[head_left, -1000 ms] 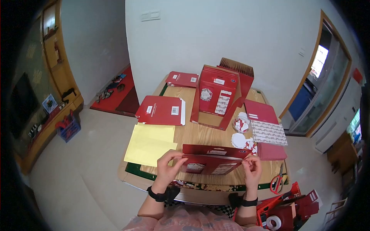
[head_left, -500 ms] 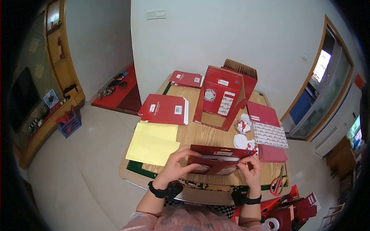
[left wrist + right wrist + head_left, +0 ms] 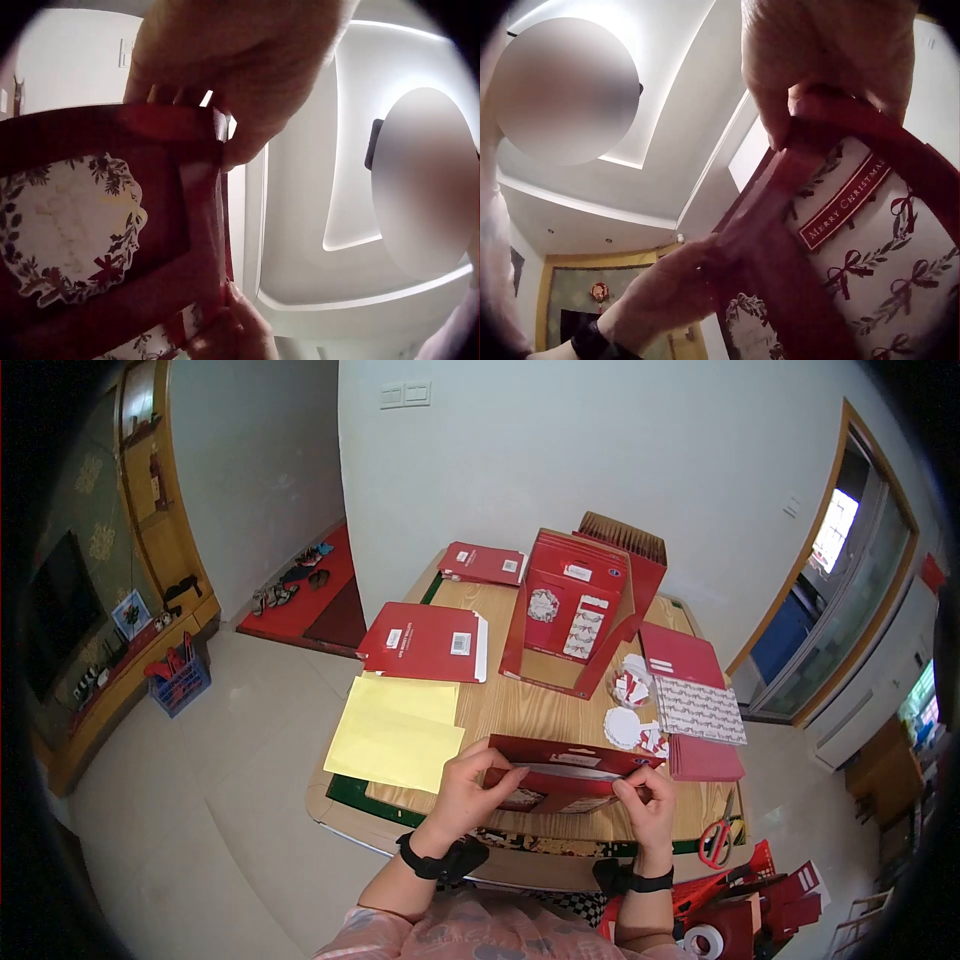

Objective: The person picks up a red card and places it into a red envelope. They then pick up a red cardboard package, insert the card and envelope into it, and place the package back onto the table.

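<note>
Over the near edge of the table, a dark red cardboard packet (image 3: pixel 568 801) is held upright between both hands. My left hand (image 3: pixel 462 797) pinches its left upper corner, thumb along the front top edge and fingers behind. The upper right corner is pinched by my right hand (image 3: pixel 650 808). Behind the front panel rises a taller back panel (image 3: pixel 575 755) with a hang hole, and a pale strip shows between the panels. A scalloped wreath tag (image 3: pixel 71 229) shows on the front in the left wrist view. The right wrist view shows bow-patterned paper with a "Merry Christmas" strip (image 3: pixel 846 202).
Yellow sheets (image 3: pixel 395 730) and red printed packets (image 3: pixel 425 645) lie left. An upright red box (image 3: pixel 570 600) of similar packets stands at the back. On the right are white tags (image 3: pixel 622 727), patterned paper (image 3: pixel 700 710), red cards (image 3: pixel 705 758) and scissors (image 3: pixel 716 840).
The gap between the packet's panels widened, then narrowed. My left hand has shifted right with the packet's left end. My right hand still pinches the right corner.
</note>
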Action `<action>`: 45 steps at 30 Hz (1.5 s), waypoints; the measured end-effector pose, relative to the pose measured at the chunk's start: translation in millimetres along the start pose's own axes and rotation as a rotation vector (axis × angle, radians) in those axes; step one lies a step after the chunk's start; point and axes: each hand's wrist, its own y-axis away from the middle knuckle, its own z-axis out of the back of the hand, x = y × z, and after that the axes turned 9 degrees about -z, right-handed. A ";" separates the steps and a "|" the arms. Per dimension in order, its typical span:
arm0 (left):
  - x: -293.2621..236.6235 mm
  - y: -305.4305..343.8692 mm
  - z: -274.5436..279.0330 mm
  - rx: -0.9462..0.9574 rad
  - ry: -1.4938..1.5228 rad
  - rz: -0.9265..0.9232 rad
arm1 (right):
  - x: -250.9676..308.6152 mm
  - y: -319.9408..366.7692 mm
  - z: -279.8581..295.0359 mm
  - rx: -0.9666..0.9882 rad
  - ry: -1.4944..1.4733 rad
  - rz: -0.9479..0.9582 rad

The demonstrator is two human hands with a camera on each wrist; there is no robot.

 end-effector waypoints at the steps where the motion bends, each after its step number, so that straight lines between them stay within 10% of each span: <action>1: -0.3 0.6 0.0 0.006 -0.003 0.027 | 3.2 -0.6 -0.8 0.000 0.013 0.017; 45: -12.0 1.1 -9.7 0.039 0.117 0.199 | 28.3 7.1 -2.8 -0.045 -0.101 0.007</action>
